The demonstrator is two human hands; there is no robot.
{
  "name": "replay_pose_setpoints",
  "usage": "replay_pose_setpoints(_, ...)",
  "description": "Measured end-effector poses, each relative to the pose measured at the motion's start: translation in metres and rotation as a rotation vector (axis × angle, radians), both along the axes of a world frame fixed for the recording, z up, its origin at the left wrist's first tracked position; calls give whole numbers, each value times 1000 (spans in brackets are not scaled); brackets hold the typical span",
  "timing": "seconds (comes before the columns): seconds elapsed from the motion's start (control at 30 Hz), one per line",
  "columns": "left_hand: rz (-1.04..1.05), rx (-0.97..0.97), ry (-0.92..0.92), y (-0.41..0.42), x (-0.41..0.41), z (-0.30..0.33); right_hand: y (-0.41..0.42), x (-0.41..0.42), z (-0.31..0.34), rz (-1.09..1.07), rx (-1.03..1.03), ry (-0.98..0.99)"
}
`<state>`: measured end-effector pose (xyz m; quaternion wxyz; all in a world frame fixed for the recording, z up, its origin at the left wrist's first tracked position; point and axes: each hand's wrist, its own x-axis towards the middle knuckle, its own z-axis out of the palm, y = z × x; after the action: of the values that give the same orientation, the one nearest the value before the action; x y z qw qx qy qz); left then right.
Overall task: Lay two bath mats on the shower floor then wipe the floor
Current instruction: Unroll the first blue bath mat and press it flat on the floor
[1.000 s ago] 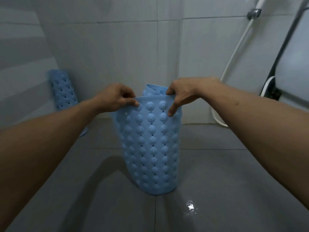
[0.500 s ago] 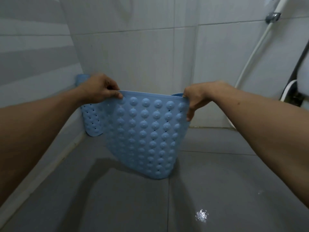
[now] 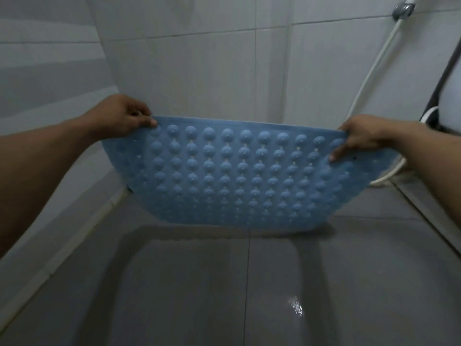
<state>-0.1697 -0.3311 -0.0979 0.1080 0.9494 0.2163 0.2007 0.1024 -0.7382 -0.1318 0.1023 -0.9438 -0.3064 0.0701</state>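
While my left hand [image 3: 124, 116] and right hand [image 3: 361, 136] pinch the bath mat [image 3: 237, 176] by its top corners, wet floor [image 3: 249, 283] might stop its suckers gripping.

1 camera only, riding on the person's head, looking forward and down into the shower corner. It's a wide-angle view: the wall tiles [image 3: 199, 71] bend at the edges, and both forearms sweep in from the lower left and lower right. The blue mat [image 3: 237, 176] hangs dead centre, close in at arm's reach, with the left hand [image 3: 124, 116] and the right hand [image 3: 361, 136] at its top corners. Below the mat the grey floor [image 3: 174, 283] fills the lower half; above it the walls rise; right of it runs the shower hose [image 3: 374, 63]. No 2nd view shares this scene.
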Motion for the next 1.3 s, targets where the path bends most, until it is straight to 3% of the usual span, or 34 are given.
replay_pose_setpoints(0.17, 0, -56, 175, -17, 32, 9, -22, -6, 21, -145, -114, 458)
replay_pose_setpoints(0.3, -22, -125, 364, -32, 64, -6, -24, 5, 4, -157, -330, 548)
replay_pose_setpoints(0.43, -67, -191, 532, -35, 87, -60, -14, 19, -58, -71, -540, 411)
replay_pose_setpoints(0.53, -119, -136, 650, -42, 107, -109, 3, 30, -111, -30, -570, 236)
replay_pose_setpoints(0.77, -49, 175, 677, -44, 145, -214, 40, 47, -192, -46, -605, -51)
replay_pose_setpoints(0.93, 33, 260, 682, -17, 140, -275, 30, 62, -248, -109, -658, -191)
replay_pose_setpoints(1.1, 21, 303, 546, -19, 131, -313, 15, 56, -291, -149, -509, -252)
replay_pose_setpoints(1.17, 21, 198, 502, -38, 122, -329, 17, 39, -309, -120, -348, -213)
replay_pose_setpoints(1.23, 5, 67, 564, -61, 112, -351, 21, 12, -325, -111, -179, -137)
replay_pose_setpoints(1.3, 11, -46, 639, -86, 98, -375, 27, -17, -342, -104, -137, -65)
